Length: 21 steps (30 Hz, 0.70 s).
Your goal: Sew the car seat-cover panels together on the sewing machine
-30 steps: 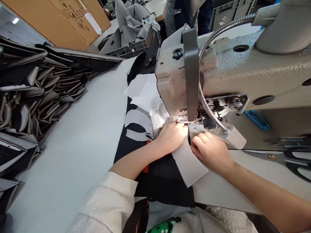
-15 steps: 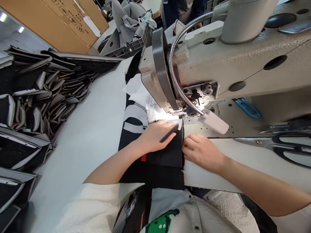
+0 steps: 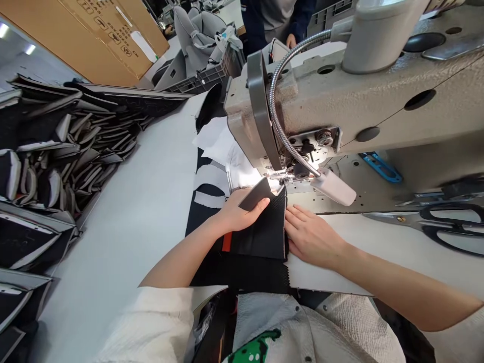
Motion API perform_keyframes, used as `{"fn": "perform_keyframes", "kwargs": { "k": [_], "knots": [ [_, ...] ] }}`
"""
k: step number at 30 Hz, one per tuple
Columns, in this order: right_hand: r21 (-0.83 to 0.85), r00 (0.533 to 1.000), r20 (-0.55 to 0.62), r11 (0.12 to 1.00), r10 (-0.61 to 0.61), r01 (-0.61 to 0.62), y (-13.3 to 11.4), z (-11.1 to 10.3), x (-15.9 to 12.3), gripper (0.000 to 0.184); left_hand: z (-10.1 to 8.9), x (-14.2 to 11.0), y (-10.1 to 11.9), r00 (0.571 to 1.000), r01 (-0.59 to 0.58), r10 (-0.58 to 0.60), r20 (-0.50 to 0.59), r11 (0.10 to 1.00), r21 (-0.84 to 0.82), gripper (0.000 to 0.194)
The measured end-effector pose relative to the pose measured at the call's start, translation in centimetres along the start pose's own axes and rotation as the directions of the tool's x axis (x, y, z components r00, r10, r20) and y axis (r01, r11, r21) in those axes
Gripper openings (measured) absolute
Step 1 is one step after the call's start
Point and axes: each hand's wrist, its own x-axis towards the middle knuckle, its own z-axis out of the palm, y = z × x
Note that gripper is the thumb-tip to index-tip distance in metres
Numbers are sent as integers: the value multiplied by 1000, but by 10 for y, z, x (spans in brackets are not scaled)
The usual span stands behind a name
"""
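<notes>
My left hand pinches a flap of dark grey fabric and lifts its corner just in front of the needle area of the grey sewing machine. Beneath it lies a black mesh fabric piece with an orange tab at its left. My right hand lies flat, fingers stretched out, pressing on the right edge of the black piece and the machine bed. A small lamp on a flexible metal neck lights the spot under the presser foot.
Stacks of black and grey cut pieces fill the left of the white table. Large scissors lie at the right. Behind are cardboard boxes, a crate with grey seat parts, and another person.
The grey mesh piece that lay under my hands has been turned over to show black. My left hand has drawn back slightly and lifted the dark flap; my right hand has flattened out.
</notes>
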Motion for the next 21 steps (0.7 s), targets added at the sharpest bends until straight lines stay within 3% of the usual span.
{"fn": "perform_keyframes", "kwargs": {
  "k": [4, 8, 12, 16, 19, 21],
  "knots": [
    [37, 995, 79, 998, -56, 53, 0, 4, 10, 41, 3, 1, 15, 999, -10, 9, 33, 1000, 26, 36],
    [-15, 997, -62, 999, -52, 52, -1, 1, 10, 16, 11, 1, 24, 990, -112, 102, 94, 988, 107, 31],
    [-94, 956, -154, 967, -251, 239, -10, -14, 1, 19, 14, -1, 13, 995, -71, 67, 71, 996, 57, 35],
    [-153, 883, 15, 871, -470, 466, -56, -9, 25, 29, 10, 2, 8, 994, -42, 41, 106, 999, 9, 39],
    [-231, 853, 298, 834, -429, 501, -96, 6, 64, 30, 7, 4, 12, 992, 7, -10, 129, 1000, 20, 40],
    [-256, 851, 377, 842, -365, 475, -108, 14, 81, 34, 6, 3, 15, 989, 25, -29, 142, 999, 34, 40]
  ]
}}
